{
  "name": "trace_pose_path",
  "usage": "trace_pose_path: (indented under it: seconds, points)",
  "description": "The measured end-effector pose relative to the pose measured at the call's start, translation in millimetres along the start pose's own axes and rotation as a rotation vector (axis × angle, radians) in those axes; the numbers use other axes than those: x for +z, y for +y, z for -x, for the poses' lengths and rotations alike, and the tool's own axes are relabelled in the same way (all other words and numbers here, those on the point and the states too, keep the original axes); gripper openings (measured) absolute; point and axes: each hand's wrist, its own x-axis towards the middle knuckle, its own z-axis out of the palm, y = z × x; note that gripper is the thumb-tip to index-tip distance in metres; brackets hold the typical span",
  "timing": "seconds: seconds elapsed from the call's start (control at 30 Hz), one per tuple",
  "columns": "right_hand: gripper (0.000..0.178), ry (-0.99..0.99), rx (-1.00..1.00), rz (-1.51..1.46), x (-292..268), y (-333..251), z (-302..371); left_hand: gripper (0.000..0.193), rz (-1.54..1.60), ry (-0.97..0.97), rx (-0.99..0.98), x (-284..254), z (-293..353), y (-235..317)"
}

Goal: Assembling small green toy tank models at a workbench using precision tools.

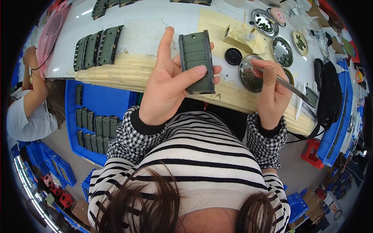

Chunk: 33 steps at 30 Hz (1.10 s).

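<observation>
My left hand grips a dark green ribbed rectangular plastic piece above the table's front edge. The thumb presses on its face, the index finger sticks out straight, and other fingertips wrap round its right edge. In my right hand a pair of metal tweezers is pinched, its tips at a round metal dish of small dark green bits. Whether the tips hold a bit is too small to tell. Beside that dish lies a round black lid-like disc.
More dishes of green bits stand at the back right, near a pale yellow block. Several matching green pieces lie left on the table; others fill part of a blue tray below. Another person sits at the far left.
</observation>
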Motion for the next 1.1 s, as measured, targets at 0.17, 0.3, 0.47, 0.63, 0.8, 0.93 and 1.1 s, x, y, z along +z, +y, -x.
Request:
trace_pose_path:
  seconds: [0.17,0.3,0.47,0.63,0.8,0.93,1.1]
  points:
    - [0.015,-0.021,-0.161,0.289,4.5,13.3,-5.8,0.053,0.112,0.053,-0.098,-6.5,-2.6,4.0]
    - [0.014,-0.024,-0.203,0.340,5.9,16.6,-7.7,0.051,0.211,0.050,-0.155,-9.5,-1.9,0.9]
    - [0.014,-0.033,-0.215,0.362,6.7,17.1,-8.6,0.049,0.248,0.067,-0.150,-10.4,-1.1,1.2]
    - [0.015,-0.050,-0.233,0.390,6.3,16.9,-9.0,0.044,0.135,0.140,-0.125,-8.1,1.5,4.6]
    - [0.018,0.027,-0.250,0.304,2.0,-2.6,-5.1,0.041,0.189,0.159,-0.128,-9.9,1.8,5.7]
    - [0.021,-0.082,-0.369,0.186,-4.2,-26.6,2.1,0.041,0.233,0.182,-0.167,-7.5,-0.8,7.5]
    - [0.021,-0.207,-0.340,-0.042,6.4,-35.1,8.8,0.039,0.319,0.133,-0.214,-5.5,-2.3,5.6]
